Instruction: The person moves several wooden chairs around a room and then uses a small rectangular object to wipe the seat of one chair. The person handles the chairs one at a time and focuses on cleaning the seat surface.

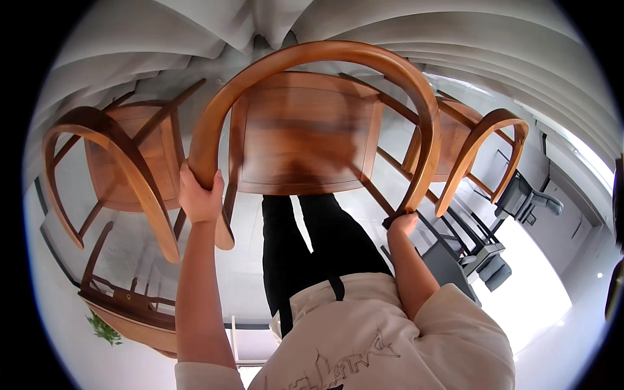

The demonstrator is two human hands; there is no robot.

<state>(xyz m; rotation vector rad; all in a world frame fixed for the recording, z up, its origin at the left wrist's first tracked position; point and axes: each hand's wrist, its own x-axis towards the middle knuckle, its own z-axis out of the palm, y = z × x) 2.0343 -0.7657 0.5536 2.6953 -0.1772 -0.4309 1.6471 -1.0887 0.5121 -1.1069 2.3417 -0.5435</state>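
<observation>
A wooden armchair with a curved top rail (pixel 341 51) stands directly before me, its wide seat (pixel 307 141) seen from above. On the left side of that rail, my left hand (pixel 201 195) is closed round the wood a little above the arm's rounded end. At the other arm's end, my right hand (pixel 403 224) has its fingers largely hidden; a small dark thing (pixel 394 218) shows between it and the wood. Whether this is a cloth or a part of the chair, I cannot tell.
Similar wooden armchairs stand at the left (pixel 131 151) and right (pixel 453 136). Pale curtains (pixel 161 34) hang beyond them. A wooden table (pixel 131 317) is at lower left, near a green plant (pixel 103 329). Dark grey office chairs (pixel 521 195) are farther right.
</observation>
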